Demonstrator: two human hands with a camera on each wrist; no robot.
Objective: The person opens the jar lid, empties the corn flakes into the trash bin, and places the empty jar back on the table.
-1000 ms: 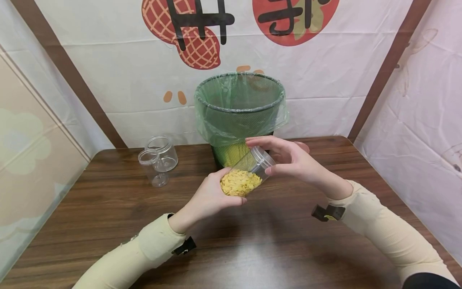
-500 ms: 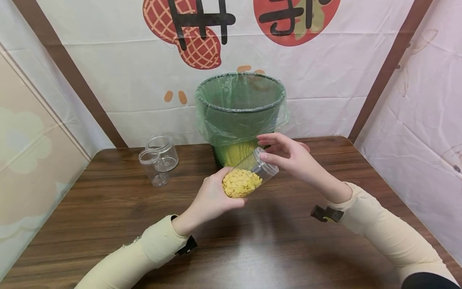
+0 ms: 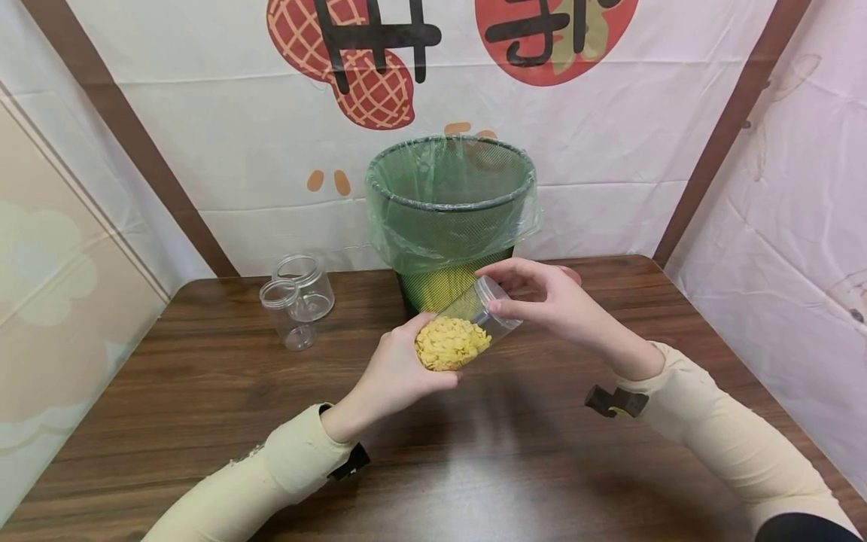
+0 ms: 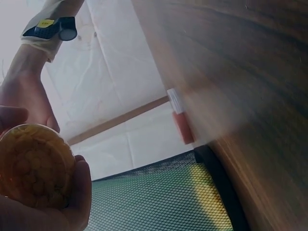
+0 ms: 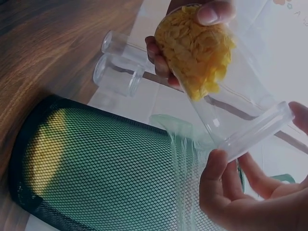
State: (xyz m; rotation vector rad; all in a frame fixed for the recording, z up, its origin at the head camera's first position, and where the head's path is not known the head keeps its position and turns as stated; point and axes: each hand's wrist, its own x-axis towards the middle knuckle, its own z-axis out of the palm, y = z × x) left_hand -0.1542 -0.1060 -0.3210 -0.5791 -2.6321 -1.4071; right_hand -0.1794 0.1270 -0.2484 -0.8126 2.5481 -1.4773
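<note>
A clear plastic jar (image 3: 467, 316), partly filled with yellow flakes (image 3: 450, 344), is tilted above the table, its lidded end pointing up and right. My left hand (image 3: 401, 365) grips the lower end, with the thumb along the near side. At the upper end, the fingers and thumb of my right hand (image 3: 549, 301) hold the rim of the clear lid (image 5: 260, 130). The lid sits on the jar in the right wrist view. From below, the left wrist view shows the round jar bottom (image 4: 36, 163) cupped in my left hand.
Behind the jar stands a mesh bin (image 3: 450, 226) with a green liner and something yellow low inside. Two clear open jars, a taller one (image 3: 290, 316) and a wider one (image 3: 313, 290), stand at the back left. A reddish object (image 4: 183, 127) lies beyond the bin's right side.
The right hand's fingers lifted and shifted right around the lid, then came back onto its rim. The jar moved only slightly in the left hand.
</note>
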